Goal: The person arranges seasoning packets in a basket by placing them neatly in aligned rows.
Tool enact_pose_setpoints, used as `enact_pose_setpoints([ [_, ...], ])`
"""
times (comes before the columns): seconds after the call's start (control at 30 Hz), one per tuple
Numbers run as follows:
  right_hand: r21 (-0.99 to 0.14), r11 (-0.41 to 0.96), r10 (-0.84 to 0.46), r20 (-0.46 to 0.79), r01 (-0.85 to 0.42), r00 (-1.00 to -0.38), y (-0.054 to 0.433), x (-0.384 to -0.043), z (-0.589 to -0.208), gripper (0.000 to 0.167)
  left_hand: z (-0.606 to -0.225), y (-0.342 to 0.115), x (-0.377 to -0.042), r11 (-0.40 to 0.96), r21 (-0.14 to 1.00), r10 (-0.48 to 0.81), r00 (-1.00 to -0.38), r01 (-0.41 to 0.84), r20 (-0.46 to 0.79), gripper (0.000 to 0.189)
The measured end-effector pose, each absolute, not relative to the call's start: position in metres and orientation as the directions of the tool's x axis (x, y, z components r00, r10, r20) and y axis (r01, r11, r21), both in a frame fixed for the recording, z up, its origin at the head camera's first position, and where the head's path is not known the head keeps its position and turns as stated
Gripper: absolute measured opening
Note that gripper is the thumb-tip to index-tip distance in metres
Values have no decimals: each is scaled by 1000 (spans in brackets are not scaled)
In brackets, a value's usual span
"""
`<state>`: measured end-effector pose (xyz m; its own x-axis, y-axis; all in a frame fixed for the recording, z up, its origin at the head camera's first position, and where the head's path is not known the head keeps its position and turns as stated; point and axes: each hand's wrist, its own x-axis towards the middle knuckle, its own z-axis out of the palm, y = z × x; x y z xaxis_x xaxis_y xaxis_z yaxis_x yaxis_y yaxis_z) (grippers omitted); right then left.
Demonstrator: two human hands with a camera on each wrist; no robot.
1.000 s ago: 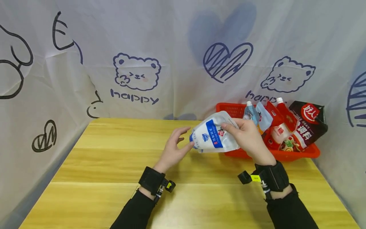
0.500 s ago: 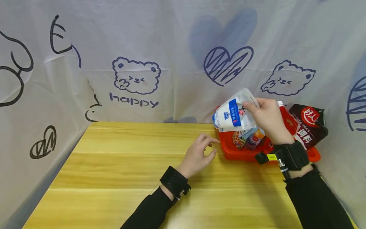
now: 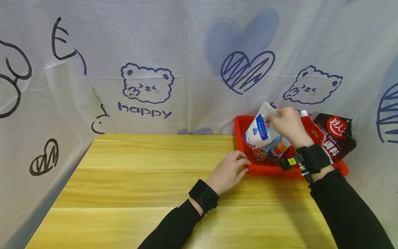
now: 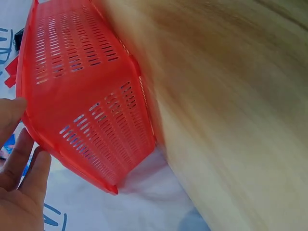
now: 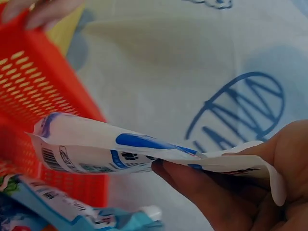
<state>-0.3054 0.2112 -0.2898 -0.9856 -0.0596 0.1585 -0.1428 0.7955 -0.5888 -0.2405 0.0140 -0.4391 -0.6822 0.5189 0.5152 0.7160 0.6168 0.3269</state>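
In the head view my right hand (image 3: 289,126) pinches the upper edge of a white and blue bag of sea salt (image 3: 258,133). The bag hangs tilted over the left part of a red plastic basket (image 3: 272,172), its bottom end inside the rim. From the right wrist, the thumb and fingers show on either side of the salt bag (image 5: 101,144). At the basket's front left corner, my left hand (image 3: 228,171) grips the rim. Thumb and fingertips lie at the rim of the basket (image 4: 82,96) in the left wrist view.
Inside the basket are a light blue spouted pouch (image 5: 72,204), a red pouch with a white cap (image 3: 311,128) and a black seasoning bag (image 3: 335,133), which leans over the right side. The wooden table (image 3: 140,186) meets a white cloth backdrop (image 3: 192,69) behind.
My right hand has carried the salt bag right, over the basket, then lowered it. The left hand has left the bag's side and moved right to the basket's rim.
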Motion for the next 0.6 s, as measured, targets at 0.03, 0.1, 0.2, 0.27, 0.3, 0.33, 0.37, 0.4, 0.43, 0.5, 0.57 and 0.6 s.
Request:
enact_pose_setpoints([
  [0.03, -582, 802, -63, 145, -137, -987, 212, -308, -292, 40, -440, 14, -241, 620, 322, 516, -681, 715, 519, 15],
  [0.1, -573, 810, -71, 121, -128, -990, 212, -314, -298, 40, -439, 15, -241, 624, 315, 511, -679, 715, 528, 14],
  [0.2, -565, 815, -90, 97, -129, -991, 210, -324, -307, 37, -439, 16, -242, 630, 308, 502, -677, 713, 538, 13],
  [0.27, -560, 818, -103, 80, -130, -992, 208, -330, -312, 37, -440, 16, -242, 630, 309, 498, -676, 712, 543, 13],
  [0.3, -558, 820, -109, 67, -128, -992, 207, -332, -315, 37, -440, 16, -242, 633, 308, 497, -677, 711, 543, 13],
  [0.33, -554, 822, -116, 59, -129, -992, 206, -335, -318, 35, -440, 16, -243, 632, 308, 497, -677, 711, 543, 13],
  [0.37, -547, 826, -124, 54, -133, -991, 206, -337, -320, 34, -441, 16, -243, 633, 309, 497, -679, 710, 541, 14],
  [0.4, -538, 832, -128, 50, -134, -991, 205, -340, -322, 32, -441, 16, -243, 632, 311, 498, -680, 709, 538, 14],
  [0.43, -535, 834, -131, 45, -135, -990, 204, -341, -324, 31, -441, 16, -243, 636, 307, 499, -681, 708, 536, 14],
  [0.5, -521, 841, -142, 46, -145, -989, 202, -345, -327, 27, -441, 16, -242, 641, 303, 499, -683, 705, 533, 14],
  [0.57, -509, 847, -147, 48, -151, -988, 201, -348, -330, 25, -440, 16, -241, 647, 294, 498, -682, 704, 536, 13],
  [0.6, -503, 850, -150, 46, -153, -988, 200, -349, -330, 25, -440, 15, -241, 649, 290, 497, -680, 704, 539, 13],
])
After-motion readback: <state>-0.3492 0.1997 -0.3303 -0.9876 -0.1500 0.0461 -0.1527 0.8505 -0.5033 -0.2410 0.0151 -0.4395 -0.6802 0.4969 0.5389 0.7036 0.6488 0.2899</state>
